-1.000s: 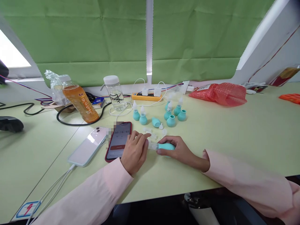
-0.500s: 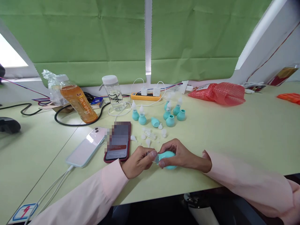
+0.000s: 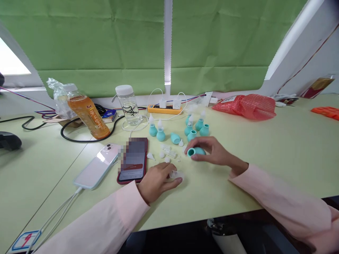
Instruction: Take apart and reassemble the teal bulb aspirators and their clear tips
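Low over the table, my right hand (image 3: 212,151) grips a teal rubber bulb (image 3: 200,152) lying on its side, its round open mouth facing left. Between the thumb and forefinger of my left hand (image 3: 159,180) is a short clear plastic tube (image 3: 178,174), loosely held near the tabletop. Just beyond the hands lie clear tube pieces (image 3: 169,152), a small white cone (image 3: 150,156) and other little white parts. Two teal bulbs with pale tips, one being this bulb (image 3: 160,134), stand farther back. A tipped bulb (image 3: 175,138) lies beside several upright ones, some open-mouthed like this bulb (image 3: 191,135).
Left of the hands lie a dark red-cased phone (image 3: 134,162) and a pale phone (image 3: 96,165) on a cable. Behind stand an orange drink bottle (image 3: 88,116), a clear water bottle (image 3: 129,107) and a yellow power strip (image 3: 164,110). A red bubble-wrap package (image 3: 246,106) sits back right.
The teal bulb and clear tube have come apart. My right hand has moved away and up with the bulb, while my left hand stays near its place with the tube.
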Available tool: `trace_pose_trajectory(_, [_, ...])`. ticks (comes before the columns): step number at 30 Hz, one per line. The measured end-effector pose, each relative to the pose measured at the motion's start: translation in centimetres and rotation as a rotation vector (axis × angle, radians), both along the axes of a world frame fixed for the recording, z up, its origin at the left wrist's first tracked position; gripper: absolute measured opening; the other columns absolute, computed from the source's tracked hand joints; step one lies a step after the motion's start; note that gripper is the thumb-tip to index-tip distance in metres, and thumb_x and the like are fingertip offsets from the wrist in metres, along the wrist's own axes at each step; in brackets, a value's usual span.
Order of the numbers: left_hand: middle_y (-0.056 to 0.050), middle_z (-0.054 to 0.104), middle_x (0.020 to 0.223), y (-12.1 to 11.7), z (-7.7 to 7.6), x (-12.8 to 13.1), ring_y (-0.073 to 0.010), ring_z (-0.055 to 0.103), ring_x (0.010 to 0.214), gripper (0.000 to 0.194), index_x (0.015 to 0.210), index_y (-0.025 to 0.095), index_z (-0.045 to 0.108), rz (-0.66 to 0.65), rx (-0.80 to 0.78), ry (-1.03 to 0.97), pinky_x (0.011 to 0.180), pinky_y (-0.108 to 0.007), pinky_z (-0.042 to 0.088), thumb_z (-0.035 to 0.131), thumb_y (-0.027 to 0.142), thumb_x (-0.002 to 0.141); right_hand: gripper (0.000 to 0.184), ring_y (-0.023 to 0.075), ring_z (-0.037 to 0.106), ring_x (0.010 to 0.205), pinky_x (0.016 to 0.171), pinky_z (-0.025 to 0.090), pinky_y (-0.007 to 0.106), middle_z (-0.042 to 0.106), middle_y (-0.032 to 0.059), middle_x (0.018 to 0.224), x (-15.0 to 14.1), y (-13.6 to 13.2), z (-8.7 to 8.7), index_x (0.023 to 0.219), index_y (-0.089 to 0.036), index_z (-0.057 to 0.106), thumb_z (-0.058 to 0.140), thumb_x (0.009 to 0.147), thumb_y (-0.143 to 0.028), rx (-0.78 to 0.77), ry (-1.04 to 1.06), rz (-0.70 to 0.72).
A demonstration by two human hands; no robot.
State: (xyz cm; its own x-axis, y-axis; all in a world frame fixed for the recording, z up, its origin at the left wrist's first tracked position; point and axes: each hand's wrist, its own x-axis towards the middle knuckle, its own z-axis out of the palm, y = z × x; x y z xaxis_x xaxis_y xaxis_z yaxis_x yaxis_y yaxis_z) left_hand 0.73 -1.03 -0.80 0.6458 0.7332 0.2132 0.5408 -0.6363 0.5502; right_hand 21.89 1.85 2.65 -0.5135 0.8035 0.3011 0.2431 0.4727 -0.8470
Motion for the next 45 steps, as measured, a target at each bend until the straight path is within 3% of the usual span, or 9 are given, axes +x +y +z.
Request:
trace_pose_trajectory(3, [-0.007,0.053,0.084,0.3,-0.8,0.2,-0.0201,0.049,0.08,0.019,0.094,0.016,0.052,0.083,0.317,0.261,0.066,-0.033,0.044,0.049,0.025,0.077,0.018,0.0162,0.053,0.075,0.068,0.043,0.029,0.059,0.0046,0.08,1.6,1.9,0.1,0.073,-0.018,0.061,0.066,0.061,-0.03,0.186,-0.095,-0.147])
trace_pose_trajectory(9, [-0.009,0.047,0.087,0.7,-1.9,0.3,-0.0207,0.05,0.077,0.035,0.115,0.013,0.039,0.212,0.49,0.424,0.056,-0.031,0.047,0.044,0.017,0.08,0.023,0.0112,0.049,0.054,0.051,0.043,0.025,0.058,0.0033,0.07,3.0,3.2,-0.9,0.076,-0.017,0.064,0.064,0.062,-0.034,0.241,-0.212,-0.332])
trace_pose_trajectory(14, [-0.007,0.047,0.088,0.5,-1.8,0.4,-0.0179,0.051,0.076,0.035,0.116,0.014,0.036,0.186,0.427,0.391,0.057,-0.028,0.048,0.041,0.017,0.082,0.024,0.0138,0.057,0.054,0.053,0.048,0.026,0.061,0.002,0.064,3.3,3.7,-1.9,0.078,-0.016,0.063,0.063,0.061,-0.034,0.124,-0.335,-0.366])
trace_pose_trajectory(20, [-0.007,0.049,0.086,0.4,-1.4,0.5,-0.0161,0.051,0.073,0.017,0.085,0.015,0.054,0.219,0.332,0.425,0.055,-0.026,0.047,0.037,0.018,0.084,0.03,0.0144,0.059,0.054,0.052,0.05,0.025,0.064,0.003,0.069,3.4,4.1,-2.2,0.083,-0.016,0.063,0.063,0.061,-0.037,0.104,-0.344,-0.386])
trace_pose_trajectory(30, [-0.008,0.051,0.084,0.2,-1.5,0.4,-0.0197,0.049,0.08,0.018,0.088,0.013,0.054,0.159,0.357,0.361,0.064,-0.033,0.048,0.039,0.019,0.081,0.06,0.0166,0.057,0.066,0.059,0.044,0.028,0.062,0.0054,0.088,3.3,7.0,0.3,0.116,-0.02,0.041,0.056,0.065,-0.048,0.291,-0.479,-0.7])
trace_pose_trajectory(36, [-0.009,0.051,0.081,0.1,-1.4,0.3,-0.0202,0.049,0.078,0.019,0.086,0.013,0.054,0.158,0.404,0.314,0.06,-0.033,0.048,0.038,0.021,0.08,0.038,0.017,0.054,0.061,0.054,0.037,0.026,0.06,0.0065,0.065,1.8,10.7,-0.2,0.072,-0.014,0.058,0.046,0.071,-0.05,0.155,-0.661,-0.68])
trace_pose_trajectory(39, [-0.008,0.051,0.08,0.0,-1.1,0.4,-0.0196,0.049,0.076,0.019,0.085,0.014,0.054,0.174,0.45,0.251,0.059,-0.032,0.047,0.038,0.022,0.08,0.038,0.0163,0.052,0.063,0.057,0.038,0.027,0.056,0.0059,0.068,1.3,10.8,0.4,0.065,-0.015,0.054,0.038,0.078,-0.047,0.389,-0.517,-0.811])
trace_pose_trajectory(42, [-0.008,0.052,0.078,-0.4,-0.6,0.4,-0.0189,0.049,0.073,0.02,0.085,0.014,0.053,0.198,0.471,0.13,0.059,-0.031,0.045,0.038,0.025,0.08,0.036,0.017,0.05,0.079,0.066,0.041,0.031,0.052,0.0088,0.086,1.1,8.9,2.1,0.079,-0.016,0.05,0.029,0.083,-0.045,0.878,-0.146,-0.937])
trace_pose_trajectory(45, [-0.006,0.051,0.073,-0.8,0.1,0.1,-0.0177,0.048,0.07,0.02,0.081,0.014,0.051,0.205,0.42,-0.019,0.06,-0.03,0.042,0.037,0.028,0.08,0.034,0.0158,0.051,0.084,0.071,0.042,0.033,0.051,0.0083,0.094,0.5,5.2,3.5,0.092,-0.019,0.044,0.02,0.086,-0.043,1.135,0.096,-0.734])
